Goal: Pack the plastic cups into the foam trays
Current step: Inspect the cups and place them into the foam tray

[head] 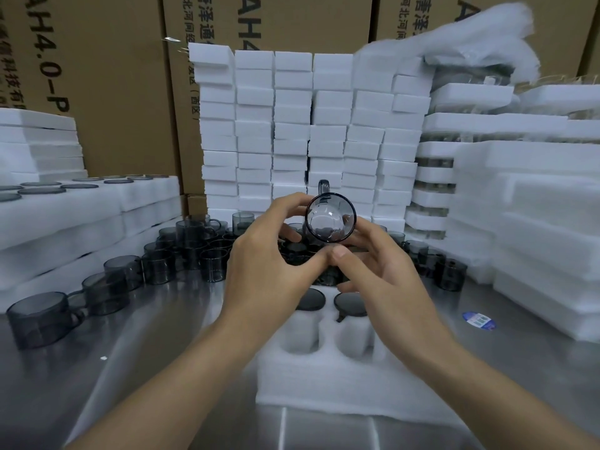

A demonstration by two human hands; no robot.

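Both forearms reach over the foam tray point(324, 381) on the steel worktop point(168, 319); its two near pockets point(297, 336) are empty, the far two filled. The left hand point(266, 251) and right hand point(386, 271) together grip one plastic cup point(329, 219) above the tray's far edge, axis toward the camera, handle point(323, 187) up. It likely needs tipping vertical, then lowering toward the person.

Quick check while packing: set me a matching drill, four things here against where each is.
1 held cup
2 tray
3 sticker
4 boxes

a on the table, right of the tray
b behind the foam stacks
c in the left hand and right hand
d on the table, under the hands

Pairs: 1-c; 2-d; 3-a; 4-b
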